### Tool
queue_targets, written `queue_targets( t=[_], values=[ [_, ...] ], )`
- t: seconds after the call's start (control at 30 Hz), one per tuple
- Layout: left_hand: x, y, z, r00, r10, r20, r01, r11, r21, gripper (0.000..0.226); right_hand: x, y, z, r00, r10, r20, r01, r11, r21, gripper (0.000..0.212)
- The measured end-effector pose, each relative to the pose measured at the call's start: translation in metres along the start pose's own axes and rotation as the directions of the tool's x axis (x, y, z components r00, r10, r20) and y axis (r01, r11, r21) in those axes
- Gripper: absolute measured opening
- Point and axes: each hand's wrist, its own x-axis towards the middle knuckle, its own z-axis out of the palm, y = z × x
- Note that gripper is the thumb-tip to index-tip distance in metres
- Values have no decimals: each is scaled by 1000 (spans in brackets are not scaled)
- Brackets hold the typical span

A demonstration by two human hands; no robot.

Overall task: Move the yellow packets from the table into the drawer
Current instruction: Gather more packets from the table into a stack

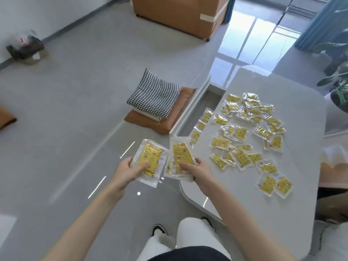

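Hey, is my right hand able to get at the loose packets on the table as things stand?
Likely yes: nothing blocks the way to the loose packets, though the right hand grips a packet.

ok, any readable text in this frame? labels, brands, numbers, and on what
No text reads as words.
Left packet, gripped by the left hand: star pictures only, no lettering legible.
Right packet, gripped by the right hand: faint marks near lower edge, too blurred.
Table packets: too small to read.
Drawer packets: too small to read.
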Motion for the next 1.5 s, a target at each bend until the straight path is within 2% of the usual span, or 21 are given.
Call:
queue_targets(
  t=[0.13, 0.37, 0.43, 0.6, 0.83, 1.07, 1.27, 1.33, 1.43, 1.5],
  values=[
    [18, 22, -43, 1000, -8, 8, 9, 999, -36, 14, 6, -23, 44, 999, -31, -22, 31, 1000, 5, 46],
    [87, 78, -90, 991, -114, 73, 125, 978, -166, 10, 59, -65, 101, 999, -13, -45, 15, 999, 43, 49],
    [116, 102, -98, 988, -125, 88, 139, 975, -175, 11, 81, -81, 118, 999, 4, -50, -1, 998, 59, 43],
    [188, 161, -121, 988, -133, 79, 144, 978, -150, 19, 147, -132, 155, 997, 50, -63, -41, 990, 134, 41],
    [289, 243, -139, 979, -131, 156, 133, 991, -8, 14, 228, -219, 185, 990, 93, -109, -62, 964, 257, 38],
    [377, 297, -98, 928, -175, 330, 127, 978, 163, 17, 273, -250, 166, 954, 148, -259, -26, 907, 420, 41],
    [446, 346, -35, 841, -231, 489, 56, 937, 345, 10, 291, -259, 144, 862, 261, -434, 52, 807, 588, 46],
    [466, 363, -14, 818, -262, 512, 23, 904, 427, 17, 291, -261, 141, 821, 308, -480, 84, 767, 636, 40],
    [495, 386, 14, 780, -293, 553, -53, 850, 524, 27, 295, -263, 143, 758, 364, -541, 139, 721, 679, 52],
    [513, 400, 39, 749, -301, 591, -139, 800, 584, 29, 298, -269, 141, 720, 395, -570, 196, 672, 714, 53]
  ],
)
